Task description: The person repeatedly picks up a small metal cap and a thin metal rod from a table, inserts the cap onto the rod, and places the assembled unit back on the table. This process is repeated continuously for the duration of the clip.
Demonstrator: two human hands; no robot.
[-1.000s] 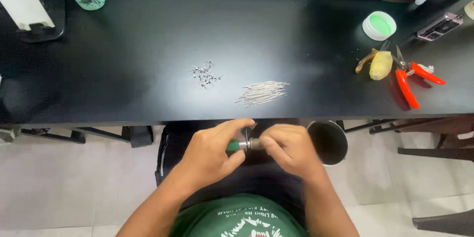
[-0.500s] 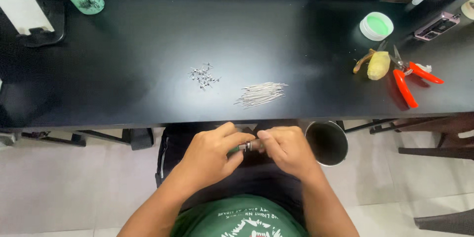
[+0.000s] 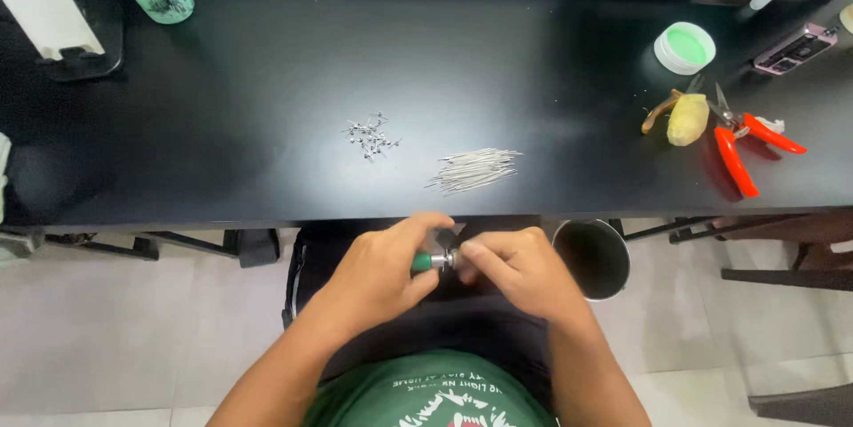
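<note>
Both hands (image 3: 444,271) pinch green-handled tool (image 3: 433,261) below table edge (image 3: 267,218)

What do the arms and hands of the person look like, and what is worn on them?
Both forearms are bare, with no sleeves reaching them. The left hand and right hand wear no gloves; no rings, watch or bands show. The green shirt has pale print on the chest.

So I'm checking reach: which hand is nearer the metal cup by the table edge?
Right. The right hand sits just left of the metal cup; the left hand is farther left.
</note>
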